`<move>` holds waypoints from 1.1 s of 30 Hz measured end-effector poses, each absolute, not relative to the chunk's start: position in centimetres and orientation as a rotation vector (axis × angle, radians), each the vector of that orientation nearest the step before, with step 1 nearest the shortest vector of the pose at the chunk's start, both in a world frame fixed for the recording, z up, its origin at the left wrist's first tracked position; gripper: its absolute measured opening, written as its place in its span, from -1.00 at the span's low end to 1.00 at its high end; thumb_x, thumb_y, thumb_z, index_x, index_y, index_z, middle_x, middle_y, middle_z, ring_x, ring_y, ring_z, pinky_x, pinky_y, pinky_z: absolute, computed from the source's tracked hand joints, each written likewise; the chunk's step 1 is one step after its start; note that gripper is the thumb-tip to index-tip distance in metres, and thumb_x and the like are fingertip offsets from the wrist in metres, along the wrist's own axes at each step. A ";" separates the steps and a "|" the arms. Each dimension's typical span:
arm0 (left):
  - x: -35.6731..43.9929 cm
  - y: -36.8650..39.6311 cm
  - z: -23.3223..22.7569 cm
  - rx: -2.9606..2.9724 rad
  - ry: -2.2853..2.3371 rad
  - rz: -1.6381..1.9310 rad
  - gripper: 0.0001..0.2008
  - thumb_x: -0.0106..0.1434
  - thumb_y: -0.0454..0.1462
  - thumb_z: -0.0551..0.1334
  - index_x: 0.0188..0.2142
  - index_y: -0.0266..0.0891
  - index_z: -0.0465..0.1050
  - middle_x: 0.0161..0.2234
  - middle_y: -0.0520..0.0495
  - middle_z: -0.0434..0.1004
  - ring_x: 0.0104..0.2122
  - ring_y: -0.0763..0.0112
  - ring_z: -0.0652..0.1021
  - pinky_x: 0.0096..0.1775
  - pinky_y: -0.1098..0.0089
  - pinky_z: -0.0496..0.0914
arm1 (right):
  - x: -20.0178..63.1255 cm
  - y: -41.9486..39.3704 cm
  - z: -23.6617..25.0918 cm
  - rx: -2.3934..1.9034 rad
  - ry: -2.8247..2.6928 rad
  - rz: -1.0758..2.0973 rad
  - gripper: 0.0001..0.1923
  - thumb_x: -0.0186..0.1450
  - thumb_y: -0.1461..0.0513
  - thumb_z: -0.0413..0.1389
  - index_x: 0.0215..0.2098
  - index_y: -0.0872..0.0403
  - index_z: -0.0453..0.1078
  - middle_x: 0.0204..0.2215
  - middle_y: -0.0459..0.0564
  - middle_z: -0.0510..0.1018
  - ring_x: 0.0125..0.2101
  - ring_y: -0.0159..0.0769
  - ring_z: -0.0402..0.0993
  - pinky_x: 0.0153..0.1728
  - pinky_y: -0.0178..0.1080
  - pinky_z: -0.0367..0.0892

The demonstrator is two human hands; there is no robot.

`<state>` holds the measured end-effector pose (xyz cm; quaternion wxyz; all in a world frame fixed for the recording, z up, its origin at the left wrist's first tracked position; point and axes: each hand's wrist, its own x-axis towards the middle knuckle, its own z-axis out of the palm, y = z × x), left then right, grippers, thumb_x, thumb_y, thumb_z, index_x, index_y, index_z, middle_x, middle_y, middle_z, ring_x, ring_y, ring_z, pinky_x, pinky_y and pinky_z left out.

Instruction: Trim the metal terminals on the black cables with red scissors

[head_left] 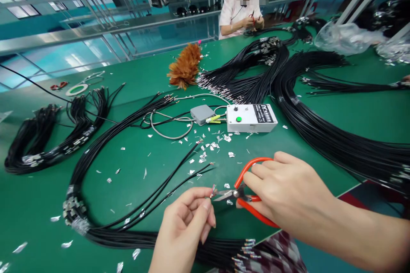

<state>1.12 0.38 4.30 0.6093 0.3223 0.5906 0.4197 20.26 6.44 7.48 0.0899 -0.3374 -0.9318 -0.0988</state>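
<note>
My left hand (pixel 185 226) pinches the end of a thin black cable (pixel 160 198) between thumb and fingers, with small coloured wire tips sticking out at its end. My right hand (pixel 288 192) grips red-handled scissors (pixel 243 194), whose short metal blades point left and sit right at those wire tips. The cable runs back left into a long black bundle (pixel 96 153) lying on the green table (pixel 38 204). More stripped cable ends lie at the table's near edge below my hands.
A white tester box (pixel 251 118) with a green button and a grey box (pixel 202 114) sit mid-table among foil scraps (pixel 208 147). Black cable bundles (pixel 320 128) lie right and left. A feather duster (pixel 185 68) lies farther back. A person (pixel 241 8) works at the far end.
</note>
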 end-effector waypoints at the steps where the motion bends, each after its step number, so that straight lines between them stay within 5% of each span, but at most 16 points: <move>1: 1.1 0.4 4.3 0.743 1.362 0.968 -0.77 0.21 -0.17 0.23 -0.23 -0.31 0.41 -0.61 0.08 0.39 -0.67 0.61 0.22 -0.56 0.48 0.05 | 20.2 6.5 7.6 -1.004 -2.771 -0.299 -0.80 0.09 0.29 0.19 -0.56 0.05 0.23 -0.66 -0.14 0.40 -0.63 -0.32 0.22 -0.47 -0.23 -0.15; 23: 1.2 0.4 4.4 0.728 1.361 0.980 -0.76 0.17 -0.16 0.27 -0.27 -0.31 0.44 -0.62 0.06 0.40 -0.67 0.60 0.24 -0.58 0.50 0.07 | 19.6 6.3 8.4 -1.090 -2.823 -0.332 -0.79 -0.08 0.34 0.22 -0.60 0.04 0.24 -0.69 -0.14 0.40 -0.68 -0.35 0.20 -0.52 -0.23 -0.20; 33: 1.3 0.3 4.3 0.737 1.374 0.967 -0.77 0.14 -0.17 0.29 -0.31 -0.31 0.44 -0.65 0.06 0.40 -0.68 0.59 0.23 -0.59 0.50 0.05 | 19.9 7.3 8.5 -1.047 -2.997 -0.189 -0.85 0.05 0.28 0.17 -0.57 0.05 0.26 -0.67 -0.10 0.46 -0.69 -0.37 0.24 -0.51 -0.22 -0.23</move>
